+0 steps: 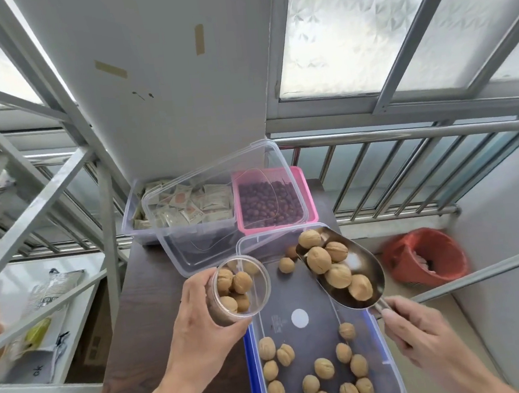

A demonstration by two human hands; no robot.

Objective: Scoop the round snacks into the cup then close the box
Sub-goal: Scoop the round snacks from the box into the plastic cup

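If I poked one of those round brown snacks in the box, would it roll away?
Probably yes. The round snacks look like hard, ball-shaped nuts lying loose on the smooth floor of the box, so a poke would likely send one rolling until a wall stopped it. Those heaped in the metal scoop would likely tumble out if the right hand tilted it.

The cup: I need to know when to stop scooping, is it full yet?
Not full. The cup in the left hand holds about five walnuts, below its rim.

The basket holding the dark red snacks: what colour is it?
Pink basket, seen in the head view.
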